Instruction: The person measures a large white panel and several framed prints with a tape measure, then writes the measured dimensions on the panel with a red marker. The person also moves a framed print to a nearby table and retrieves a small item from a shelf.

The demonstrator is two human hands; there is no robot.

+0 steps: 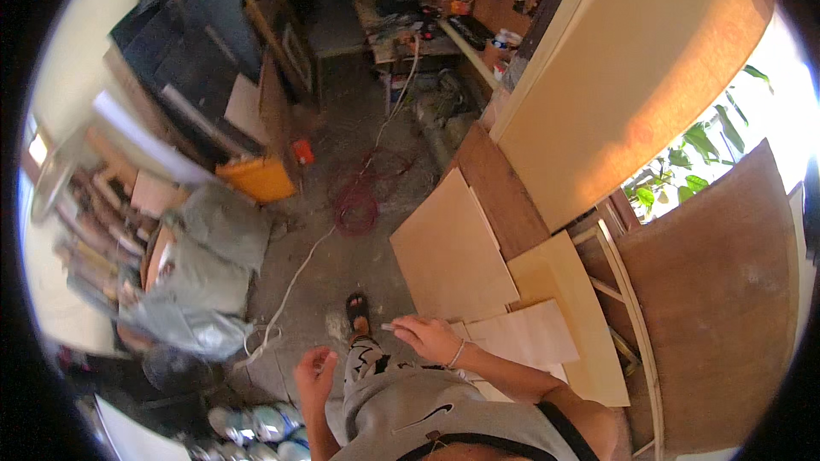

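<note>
Near the board point(448, 243), your right hand point(427, 338) pinches a stub point(389, 326) — likely keeping its tip free; your left hand point(316, 373) hangs half-open, seemingly empty.

Under me spreads a worn grey floor point(380, 260). My foot in a dark sandal point(357, 306) rests on it. Ahead lie a coiled dark-red hose point(342, 220) and a long pale cable point(309, 259). Bulging greyish sacks point(192, 312) sit to my left; the small orange-red object point(302, 151) beyond is too blurred to identify.
</note>
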